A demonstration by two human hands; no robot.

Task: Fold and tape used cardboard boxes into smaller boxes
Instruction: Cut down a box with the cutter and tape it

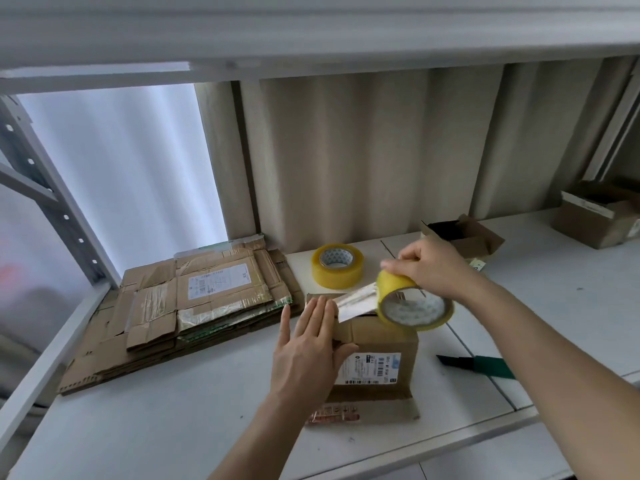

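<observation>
A small brown cardboard box with a white shipping label stands on the white table in front of me. My left hand lies flat with straight fingers on the box's top left, pressing down the end of a clear tape strip. My right hand grips a yellowish tape roll above the box's right side, and the strip stretches from the roll to my left fingers. A second tape roll lies flat on the table behind the box.
A stack of flattened cardboard boxes lies to the left. A green box cutter rests to the right of the box. Two open small boxes stand at the back right. A shelf board hangs overhead.
</observation>
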